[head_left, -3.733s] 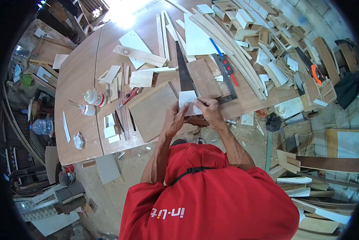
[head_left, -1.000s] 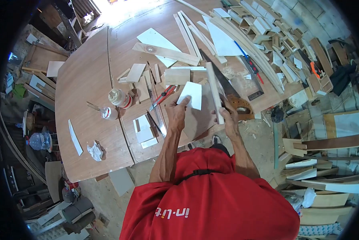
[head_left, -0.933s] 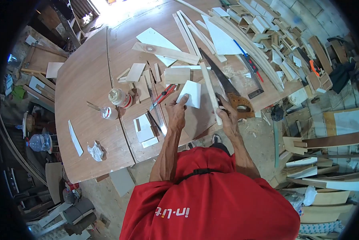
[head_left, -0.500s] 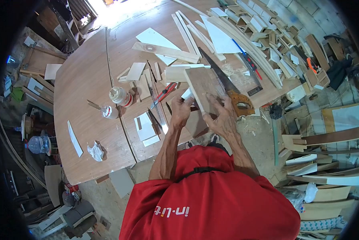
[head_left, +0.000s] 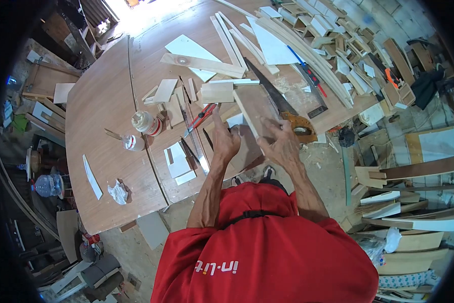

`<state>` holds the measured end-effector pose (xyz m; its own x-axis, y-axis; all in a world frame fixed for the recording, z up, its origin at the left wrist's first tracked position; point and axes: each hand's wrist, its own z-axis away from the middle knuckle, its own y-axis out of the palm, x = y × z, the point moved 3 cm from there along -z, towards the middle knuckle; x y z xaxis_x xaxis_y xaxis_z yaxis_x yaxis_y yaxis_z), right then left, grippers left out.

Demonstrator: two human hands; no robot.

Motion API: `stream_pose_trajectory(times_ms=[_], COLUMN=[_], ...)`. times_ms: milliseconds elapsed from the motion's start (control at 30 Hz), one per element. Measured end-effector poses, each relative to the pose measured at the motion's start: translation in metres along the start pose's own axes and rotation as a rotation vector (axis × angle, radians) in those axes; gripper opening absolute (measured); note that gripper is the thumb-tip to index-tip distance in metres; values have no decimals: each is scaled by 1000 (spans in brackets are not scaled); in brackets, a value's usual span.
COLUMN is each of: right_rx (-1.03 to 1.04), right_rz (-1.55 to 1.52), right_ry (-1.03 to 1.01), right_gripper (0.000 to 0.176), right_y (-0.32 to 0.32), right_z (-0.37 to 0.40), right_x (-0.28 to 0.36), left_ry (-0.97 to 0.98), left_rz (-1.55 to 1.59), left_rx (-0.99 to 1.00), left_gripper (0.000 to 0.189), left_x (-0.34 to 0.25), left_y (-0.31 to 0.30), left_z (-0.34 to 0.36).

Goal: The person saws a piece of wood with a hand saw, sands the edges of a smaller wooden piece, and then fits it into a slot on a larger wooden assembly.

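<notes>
As the head view looks down on a cluttered counter (head_left: 100,116), the work in hand appears to be the setting of a brown board (head_left: 257,103) flat near the counter's front edge. The right hand (head_left: 282,144) lies spread, fingers loose and flat on the board's near end, gripping nothing. The left hand (head_left: 226,141) sits just beside the board's pale left edge, touching a small white piece (head_left: 235,120); whether it pinches that piece or only presses it, I cannot tell. A handsaw (head_left: 267,86) lies along the board's right side, its handle near the right hand. The next move, I judge, calls for steadying board and white piece together, clear of the saw's teeth.
</notes>
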<state>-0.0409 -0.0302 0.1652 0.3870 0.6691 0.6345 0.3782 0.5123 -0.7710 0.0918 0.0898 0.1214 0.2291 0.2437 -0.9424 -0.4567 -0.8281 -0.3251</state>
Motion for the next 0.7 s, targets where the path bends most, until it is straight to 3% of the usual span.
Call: stream_pose_trajectory(times_ms=[67, 133, 200, 267, 333, 400, 467, 533, 600, 700], right_rx=[-27, -41, -101, -153, 4, -47, 13, 101, -31, 51], right_rz=[20, 91, 36, -24, -340, -474, -1411, -1437, -1666, -1762], right_ry=[38, -127, -87, -60, 309, 237, 488, 564, 496, 461], right_gripper=[58, 57, 55, 54, 50, 52, 55, 56, 51, 53], right_y=[-2, -7, -4, -3, 2, 11, 33, 41, 53, 50], right_z=[-1, 14, 6, -7, -16, -8, 8, 14, 13, 12], right_x=[-2, 17, -2, -22, -49, -52, -41, -30, -31, -34], left_ry=[44, 118, 60, 52, 46, 36, 181, 151, 454, 383], left_rz=[-119, 2, 177, 302, 234, 178, -267, -310, -392, -206], left_rx=[-41, -57, 7, -55, -53, -65, -97, -25, 36, 167], left_gripper=[64, 68, 64, 49, 41, 34, 34, 39, 45, 51], left_x=[2, -4, -4, 1, 1, -1, -11, -12, -20, -15], left_y=[3, 4, 10, 12, 9, 10, 13, 18, 23, 23], left_z=[-5, -10, -3, 0, 0, -2, -2, 1, 7, 15])
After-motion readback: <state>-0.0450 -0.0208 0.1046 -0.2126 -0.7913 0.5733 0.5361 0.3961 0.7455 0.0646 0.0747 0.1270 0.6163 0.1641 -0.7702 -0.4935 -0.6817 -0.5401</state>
